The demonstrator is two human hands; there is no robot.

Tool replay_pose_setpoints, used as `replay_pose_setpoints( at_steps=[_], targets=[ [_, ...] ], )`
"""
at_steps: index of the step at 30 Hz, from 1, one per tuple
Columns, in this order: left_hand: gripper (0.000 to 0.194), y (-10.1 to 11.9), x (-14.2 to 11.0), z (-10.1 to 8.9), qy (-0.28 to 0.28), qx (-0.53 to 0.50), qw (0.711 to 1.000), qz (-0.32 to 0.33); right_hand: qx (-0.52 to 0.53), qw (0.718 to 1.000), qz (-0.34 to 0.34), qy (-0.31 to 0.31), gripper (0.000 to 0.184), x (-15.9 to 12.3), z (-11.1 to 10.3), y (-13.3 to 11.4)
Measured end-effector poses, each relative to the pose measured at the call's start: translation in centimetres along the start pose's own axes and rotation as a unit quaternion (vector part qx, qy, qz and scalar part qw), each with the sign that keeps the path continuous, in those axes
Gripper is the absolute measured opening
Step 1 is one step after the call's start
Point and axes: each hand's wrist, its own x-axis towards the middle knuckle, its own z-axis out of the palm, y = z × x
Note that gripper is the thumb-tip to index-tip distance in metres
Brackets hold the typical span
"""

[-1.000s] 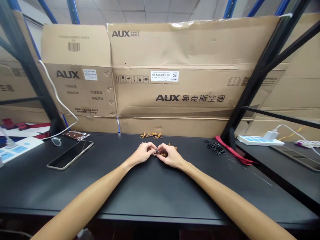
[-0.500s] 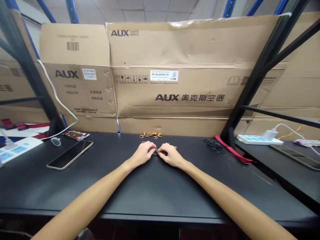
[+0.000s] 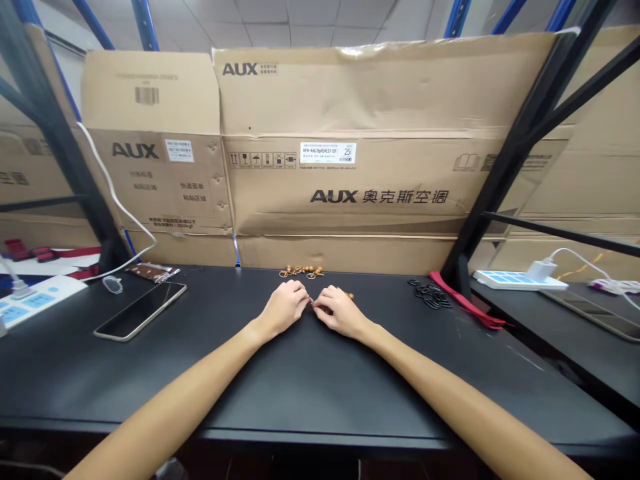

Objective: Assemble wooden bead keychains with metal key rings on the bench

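We find the left hand (image 3: 287, 305) and right hand (image 3: 339, 311) near the middle of the worktop (image 3: 280, 393), fingertips almost meeting. The fingers of both are pinched in on a small trinket (image 3: 311, 302), mostly hidden between them; we cannot tell which grip bears more. In our judgement, this handling is best done with one hand steadying, the other making short, light movements, and both kept low so that a dropped piece stays close.

Loose amber trinkets (image 3: 303, 271) lie beyond the hands on the far side, and black rings (image 3: 432, 295) lie in a pile to the right, neither in any container. At far left we note a clear packet (image 3: 151, 271) with brown contents we cannot identify. Cardboard (image 3: 345, 100) stands along the far edge; its inside is out of view.
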Motion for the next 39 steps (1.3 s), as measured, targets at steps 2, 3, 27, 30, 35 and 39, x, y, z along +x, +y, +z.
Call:
replay_pose_setpoints(
  at_steps=[2, 3, 27, 30, 35, 39],
  targets=[
    [0.014, 0.1, 0.0, 0.2, 0.003, -0.028, 0.999, -0.04, -0.028, 1.0, -0.011, -0.005, 0.013, 0.0, 0.0, 0.1],
    [0.014, 0.1, 0.0, 0.3, -0.001, -0.029, 0.998, -0.048, -0.04, 0.999, -0.014, -0.007, 0.014, 0.0, 0.0, 0.1],
    [0.014, 0.4, 0.1, -0.1, -0.002, 0.014, 1.0, 0.015, -0.039, 0.999, -0.004, -0.019, 0.015, 0.0, 0.2, 0.3],
    [0.017, 0.6, 0.2, -0.7, -0.03, 0.087, 0.99, 0.108, -0.041, 0.999, 0.002, -0.021, 0.014, -0.1, 0.2, 0.3],
    [0.018, 0.5, 0.0, -0.2, -0.003, 0.046, 0.997, 0.054, -0.028, 0.999, -0.003, -0.019, 0.014, 0.0, 0.0, 0.2],
    [0.016, 0.3, -0.1, 0.5, 0.027, -0.061, 0.992, -0.104, -0.005, 1.0, -0.008, -0.011, 0.012, 0.1, -0.1, 0.1]
  ],
)
